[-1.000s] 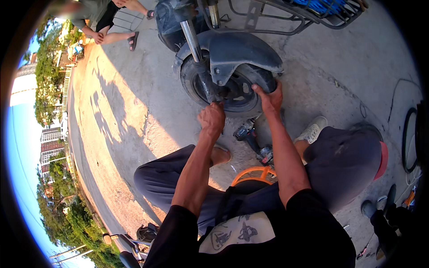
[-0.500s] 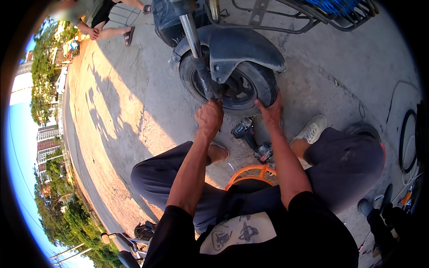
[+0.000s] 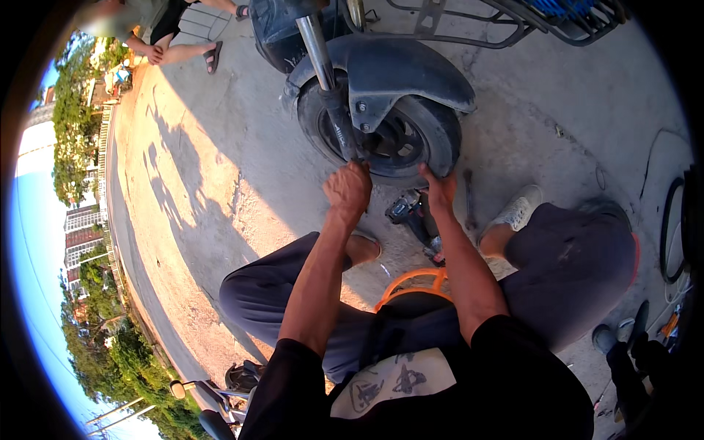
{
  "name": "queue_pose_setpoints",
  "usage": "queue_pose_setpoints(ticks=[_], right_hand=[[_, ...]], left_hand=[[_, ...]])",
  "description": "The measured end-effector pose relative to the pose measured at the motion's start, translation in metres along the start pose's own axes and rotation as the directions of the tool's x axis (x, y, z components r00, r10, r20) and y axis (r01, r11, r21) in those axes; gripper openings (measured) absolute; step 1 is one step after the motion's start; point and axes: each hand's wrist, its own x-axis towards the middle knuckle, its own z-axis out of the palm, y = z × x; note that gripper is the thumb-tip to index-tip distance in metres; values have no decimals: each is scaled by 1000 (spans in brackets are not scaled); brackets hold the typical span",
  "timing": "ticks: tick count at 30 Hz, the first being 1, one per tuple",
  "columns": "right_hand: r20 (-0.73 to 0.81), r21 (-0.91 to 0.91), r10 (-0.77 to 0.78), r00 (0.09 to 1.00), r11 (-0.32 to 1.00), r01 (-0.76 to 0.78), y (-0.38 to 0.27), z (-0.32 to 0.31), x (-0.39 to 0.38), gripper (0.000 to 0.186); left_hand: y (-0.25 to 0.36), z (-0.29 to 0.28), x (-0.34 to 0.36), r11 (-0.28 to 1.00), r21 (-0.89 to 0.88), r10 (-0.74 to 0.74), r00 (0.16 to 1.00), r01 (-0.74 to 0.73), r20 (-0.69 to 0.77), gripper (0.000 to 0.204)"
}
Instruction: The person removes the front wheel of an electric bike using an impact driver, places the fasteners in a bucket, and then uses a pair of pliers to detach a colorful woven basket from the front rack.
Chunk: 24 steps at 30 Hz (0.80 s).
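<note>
My left hand (image 3: 347, 188) is a closed fist at the bottom end of the scooter's front fork leg (image 3: 339, 121), by the wheel's axle. Whatever it grips there is hidden by the fingers. My right hand (image 3: 441, 192) grips the lower right of the front tyre (image 3: 443, 143), thumb on its side and the other fingers mostly behind it. Above the wheel (image 3: 400, 143) sits a dark, dusty mudguard (image 3: 407, 70). A cordless power tool (image 3: 408, 209) lies on the ground between my forearms, below the wheel.
A long wrench (image 3: 469, 198) lies right of my right hand. Between my legs is an orange-rimmed seat (image 3: 411, 277). A metal rack (image 3: 469, 33) juts out above the wheel. A loose tyre (image 3: 605, 210) lies behind my right knee. Another person (image 3: 176, 48) sits at the far left.
My right hand has slid a little lower on the tyre, and the wrench beside it now shows more fully. My left fist stays at the fork's end. The whole view has shifted slightly.
</note>
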Motion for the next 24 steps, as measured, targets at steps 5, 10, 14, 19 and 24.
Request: queue_pose_setpoints(ticks=[5,10,14,19,24], right_hand=[[44,-27,-80,996,996,82,-18,1,2,83],[71,-29,-213,974,976,216,-41,11,-12,78],[103,-66,-116,988,990,124,-11,-9,4,85],[101,-342,-212,972,910,235,-7,6,-14,100],[87,-431,-254,963,862,266,-44,5,-27,100]], left_hand=[[-12,7,7,998,11,64,998,-64,-17,42],[-50,-12,-40,970,-91,231,970,-224,70,43],[-93,-51,-107,841,-525,82,929,130,361,52],[-166,-43,-154,526,-644,-206,818,555,537,47],[-190,-7,-71,558,-639,-283,845,529,453,42]])
